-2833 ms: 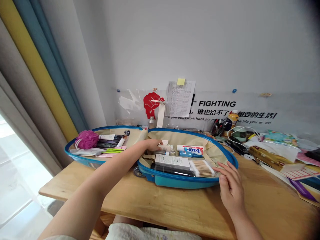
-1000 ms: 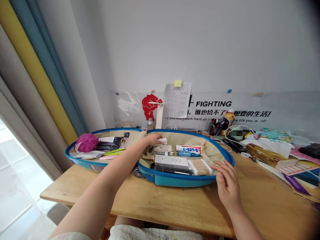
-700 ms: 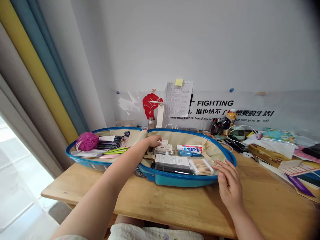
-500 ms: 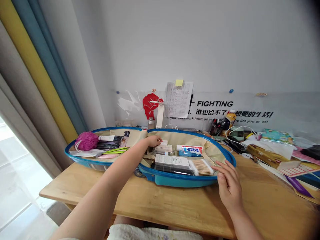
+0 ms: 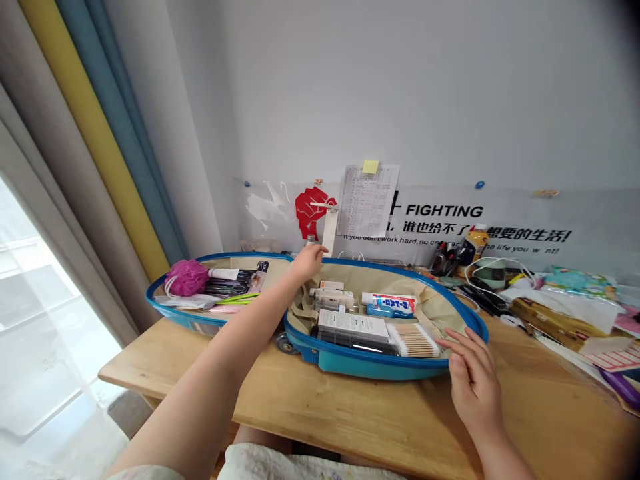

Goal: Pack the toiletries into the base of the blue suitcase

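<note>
My left hand (image 5: 309,262) reaches over the far rim of an open blue hard-shell suitcase (image 5: 370,365), its fingertips beside a metal bottle (image 5: 311,239) that stands behind the case. Nothing shows in that hand. My right hand (image 5: 473,380) rests with spread fingers on the near right rim, close to a pack of cotton swabs (image 5: 413,340). In the right half lie a black-and-white boxed item (image 5: 353,327), a toothpaste box (image 5: 389,302), a blue tube (image 5: 385,311) and small white tubes (image 5: 333,298). The left half holds a pink bath puff (image 5: 187,277) and pencil-like items (image 5: 235,280).
The suitcase lies on a light wooden desk (image 5: 320,413) with a front edge near me. Cables, papers, a juice bottle (image 5: 474,247) and pouches crowd the desk's right side. A wall poster (image 5: 450,220) stands behind, and a curtain (image 5: 95,140) hangs left.
My left hand has moved from inside the right half back to the far rim, and the small white item it was near now lies among the tubes. The view has shifted slightly.
</note>
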{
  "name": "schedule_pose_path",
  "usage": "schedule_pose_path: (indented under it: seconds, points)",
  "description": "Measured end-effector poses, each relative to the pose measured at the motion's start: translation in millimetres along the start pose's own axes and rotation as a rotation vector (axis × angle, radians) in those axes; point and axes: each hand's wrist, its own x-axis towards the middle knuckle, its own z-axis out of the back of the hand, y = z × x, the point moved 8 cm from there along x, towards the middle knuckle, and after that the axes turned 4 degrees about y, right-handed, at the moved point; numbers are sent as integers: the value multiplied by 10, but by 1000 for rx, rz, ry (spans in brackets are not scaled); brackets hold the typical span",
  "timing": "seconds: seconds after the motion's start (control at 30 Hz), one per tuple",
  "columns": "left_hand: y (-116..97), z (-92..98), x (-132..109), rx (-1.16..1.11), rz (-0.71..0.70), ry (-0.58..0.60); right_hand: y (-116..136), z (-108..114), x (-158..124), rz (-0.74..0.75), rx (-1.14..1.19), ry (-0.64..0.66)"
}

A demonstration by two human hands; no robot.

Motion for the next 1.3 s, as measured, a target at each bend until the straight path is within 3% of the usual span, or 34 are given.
schedule_pose_path:
  seconds: [0.07,0.17,0.27,0.37,0.5,0.63,0.83,0.97,1.03,1.13,1.2,1.3]
  points:
    - [290,167,4,55,77,-39,-8,-4,-5,-4,-3,8]
    - [914,312,-127,162,220,3,-15,3,-13,2,-12,7]
    - [1580,362,-433,286,338,91,-5,4,-18,29,-20,8]
    - [2116,350,-756,387,408,184,1,-1,-20,46,-25,10]
    - [2540,287,-942,467,452,266,8,-1,-15,46,-38,10]
    - [2666,244,-903,501,462,266,4,9,-8,30,-49,12]
    - [2599,342,-993,484,498,179,-6,11,-6,9,-52,17]
    - [2346,557,-912,412,488,76,7,10,-5,22,-42,15]
    - [2061,659,-736,362,427,22,2,3,-6,20,-35,17]
    - [1403,677,-389,268,237,-6,-11,7,-10,6,-23,-2]
    - [851,537,-189,179,28,51,-11,6,-10,1,-15,-7]
    - [212,205,-21,111,-131,167,-4,7,-10,3,-6,-14]
